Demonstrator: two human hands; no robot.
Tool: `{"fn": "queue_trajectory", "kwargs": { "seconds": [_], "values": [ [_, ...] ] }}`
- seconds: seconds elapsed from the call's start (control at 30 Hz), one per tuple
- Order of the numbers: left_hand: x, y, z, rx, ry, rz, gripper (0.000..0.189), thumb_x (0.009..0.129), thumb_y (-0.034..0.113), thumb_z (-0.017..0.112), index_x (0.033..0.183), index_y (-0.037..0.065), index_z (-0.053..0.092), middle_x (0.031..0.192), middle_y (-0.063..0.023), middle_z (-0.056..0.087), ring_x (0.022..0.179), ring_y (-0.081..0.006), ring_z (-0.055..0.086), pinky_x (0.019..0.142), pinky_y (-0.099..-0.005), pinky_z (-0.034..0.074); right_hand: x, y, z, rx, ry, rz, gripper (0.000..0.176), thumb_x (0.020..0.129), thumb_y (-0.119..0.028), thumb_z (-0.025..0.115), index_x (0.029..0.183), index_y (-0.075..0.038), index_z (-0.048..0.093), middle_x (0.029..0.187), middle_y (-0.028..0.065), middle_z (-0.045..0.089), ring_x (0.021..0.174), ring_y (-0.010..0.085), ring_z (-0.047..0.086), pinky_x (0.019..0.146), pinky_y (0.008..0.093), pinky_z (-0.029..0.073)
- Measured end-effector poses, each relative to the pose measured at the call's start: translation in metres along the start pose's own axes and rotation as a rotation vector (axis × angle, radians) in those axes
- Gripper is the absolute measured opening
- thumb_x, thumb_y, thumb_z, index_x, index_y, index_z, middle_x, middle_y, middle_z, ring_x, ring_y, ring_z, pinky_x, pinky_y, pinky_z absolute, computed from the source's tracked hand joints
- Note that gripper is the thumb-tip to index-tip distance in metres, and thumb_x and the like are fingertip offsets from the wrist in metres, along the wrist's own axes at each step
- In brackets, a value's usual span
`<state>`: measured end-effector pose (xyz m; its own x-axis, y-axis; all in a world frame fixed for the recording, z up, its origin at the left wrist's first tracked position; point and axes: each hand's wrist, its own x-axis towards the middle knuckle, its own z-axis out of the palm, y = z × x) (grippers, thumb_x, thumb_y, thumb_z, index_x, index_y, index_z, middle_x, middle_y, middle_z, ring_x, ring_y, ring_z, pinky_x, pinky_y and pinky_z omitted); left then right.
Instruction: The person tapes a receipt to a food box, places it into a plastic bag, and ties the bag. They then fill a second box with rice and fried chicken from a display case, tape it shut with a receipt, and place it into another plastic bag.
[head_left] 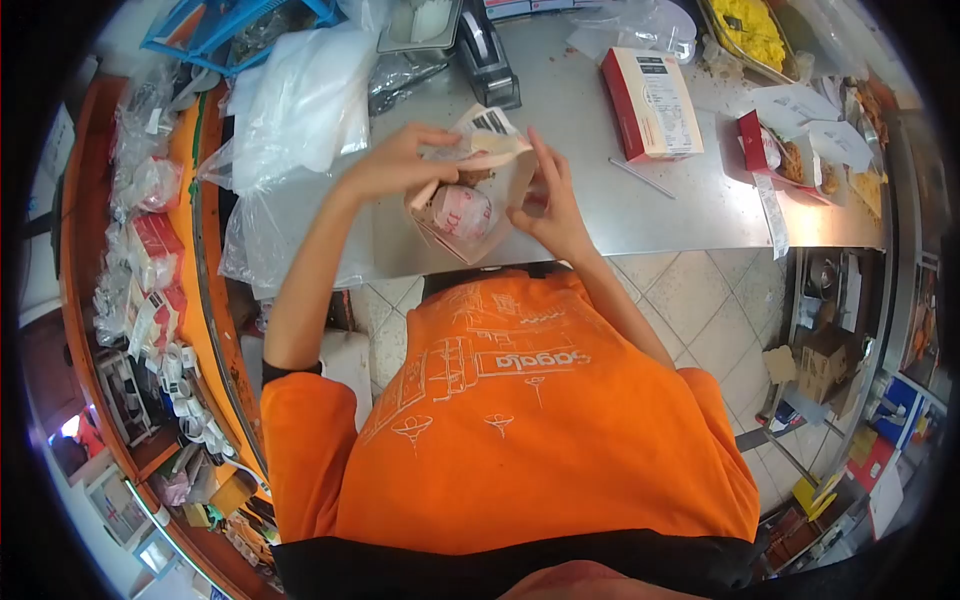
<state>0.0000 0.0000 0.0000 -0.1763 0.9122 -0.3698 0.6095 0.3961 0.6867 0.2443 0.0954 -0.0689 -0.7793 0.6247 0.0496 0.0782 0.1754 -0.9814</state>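
Observation:
A small cardboard food box [480, 247] stands on the steel counter close to its front edge, its top open. Inside it lies a round item in white and red printed wrap [463, 211]. My left hand [400, 160] pinches the flap at the box's upper left, fingers bent over it. On the other side, my right hand [553, 207] grips the right wall, with thumb and fingers around the edge. A flap bearing a printed label [490, 122] sticks up at the far side. The lower part of the box's contents is hidden.
A closed red and white box [655, 105] with a receipt stands right of my hands. Farther right is an open box with food [790, 160]. Plastic bags [305, 105] lie at the left. A black device [485, 55] and a yellow-filled tray [748, 35] sit behind.

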Motion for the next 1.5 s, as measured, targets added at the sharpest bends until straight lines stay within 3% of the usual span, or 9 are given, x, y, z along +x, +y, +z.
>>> {"fn": "queue_trajectory", "kwargs": {
  "seconds": [0.07, 0.2, 0.63, 0.8, 0.83, 0.9, 1.0, 1.13, 1.5],
  "values": [
    [0.007, 0.011, -0.023, -0.245, -0.147, -0.072, 0.058, 0.075, 0.036, 0.069, 0.127, 0.012, 0.06, 0.122, -0.0087, 0.055, 0.105, -0.0133, 0.055, 0.069, -0.0203, 0.049, 0.011, -0.009, -0.002, -0.103, 0.05, -0.069, 0.102, 0.063, 0.005, 0.069, 0.15, -0.024, 0.022, 0.129, 0.0121, 0.033, 0.102, 0.0242, 0.049, 0.086, 0.0338, 0.055],
    [0.014, 0.005, -0.041, -0.203, -0.239, -0.115, 0.056, 0.075, 0.029, 0.061, 0.124, 0.002, 0.06, 0.1, -0.0088, 0.064, 0.093, -0.0149, 0.059, 0.076, -0.0239, 0.05, 0.011, -0.012, 0.005, -0.071, 0.004, 0.006, 0.102, 0.061, -0.002, 0.071, 0.149, -0.022, 0.024, 0.133, 0.0184, 0.032, 0.105, 0.0282, 0.05, 0.09, 0.0325, 0.049],
    [0.009, 0.015, -0.024, -0.201, -0.189, -0.121, 0.053, 0.075, 0.026, 0.067, 0.122, 0.004, 0.062, 0.106, -0.0098, 0.064, 0.105, -0.0163, 0.058, 0.092, -0.0293, 0.046, 0.019, -0.012, 0.003, -0.238, 0.095, -0.032, 0.082, 0.062, -0.006, 0.072, 0.136, -0.013, 0.04, 0.116, 0.0165, 0.047, 0.109, 0.0313, 0.046, 0.094, 0.0392, 0.041],
    [-0.048, 0.034, 0.087, 0.433, 0.548, 0.406, 0.051, 0.07, 0.035, 0.072, 0.112, 0.007, 0.068, 0.107, -0.0107, 0.063, 0.094, -0.018, 0.061, 0.081, -0.0299, 0.048, -0.002, 0.022, -0.006, -0.283, 0.167, -0.077, 0.046, 0.074, 0.0, 0.064, 0.117, -0.005, 0.046, 0.119, 0.0103, 0.047, 0.098, 0.0227, 0.056, 0.076, 0.0304, 0.053],
    [-0.038, 0.027, 0.073, 0.432, 0.552, 0.408, 0.051, 0.07, 0.035, 0.072, 0.112, 0.007, 0.068, 0.107, -0.0107, 0.063, 0.094, -0.018, 0.061, 0.081, -0.0299, 0.048, 0.002, 0.02, -0.007, -0.286, 0.167, -0.08, 0.046, 0.074, 0.0, 0.064, 0.117, -0.005, 0.046, 0.119, 0.0103, 0.047, 0.098, 0.0227, 0.056, 0.076, 0.0304, 0.053],
    [-0.019, 0.01, 0.038, -0.52, 0.186, -0.031, 0.044, 0.073, 0.032, 0.07, 0.107, 0.006, 0.071, 0.092, -0.0088, 0.068, 0.083, -0.0169, 0.064, 0.075, -0.0286, 0.049, 0.004, 0.011, -0.002, 0.021, 0.203, 0.079, 0.044, 0.073, -0.004, 0.064, 0.115, -0.005, 0.05, 0.108, 0.0166, 0.051, 0.1, 0.0305, 0.052, 0.082, 0.038, 0.047],
    [-0.027, 0.04, 0.017, -0.356, 0.302, 0.195, 0.037, 0.074, 0.032, 0.068, 0.101, 0.006, 0.073, 0.083, -0.0068, 0.068, 0.075, -0.0161, 0.064, 0.07, -0.0278, 0.049, 0.014, -0.026, -0.005, -0.047, 0.27, 0.009, 0.039, 0.074, -0.004, 0.061, 0.112, -0.004, 0.053, 0.108, 0.0165, 0.05, 0.097, 0.0291, 0.053, 0.078, 0.0366, 0.051],
    [-0.004, 0.04, 0.003, -0.292, 0.201, -0.006, 0.034, 0.074, 0.023, 0.068, 0.103, 0.006, 0.073, 0.098, -0.0096, 0.069, 0.09, -0.0172, 0.063, 0.086, -0.0286, 0.046, 0.025, -0.003, -0.001, -0.375, 0.212, -0.009, 0.044, 0.069, 0.002, 0.054, 0.113, -0.003, 0.054, 0.115, 0.0121, 0.049, 0.105, 0.0222, 0.051, 0.079, 0.0345, 0.051],
    [0.012, 0.03, 0.009, -0.13, 0.317, 0.163, 0.047, 0.063, 0.037, 0.073, 0.104, 0.013, 0.073, 0.102, -0.0112, 0.069, 0.089, -0.0203, 0.064, 0.082, -0.032, 0.049, 0.021, 0.028, -0.005, -0.175, 0.274, 0.048, 0.04, 0.072, -0.004, 0.062, 0.112, 0.0, 0.055, 0.101, 0.0115, 0.06, 0.091, 0.0211, 0.059, 0.071, 0.0316, 0.052]
  ]
}}
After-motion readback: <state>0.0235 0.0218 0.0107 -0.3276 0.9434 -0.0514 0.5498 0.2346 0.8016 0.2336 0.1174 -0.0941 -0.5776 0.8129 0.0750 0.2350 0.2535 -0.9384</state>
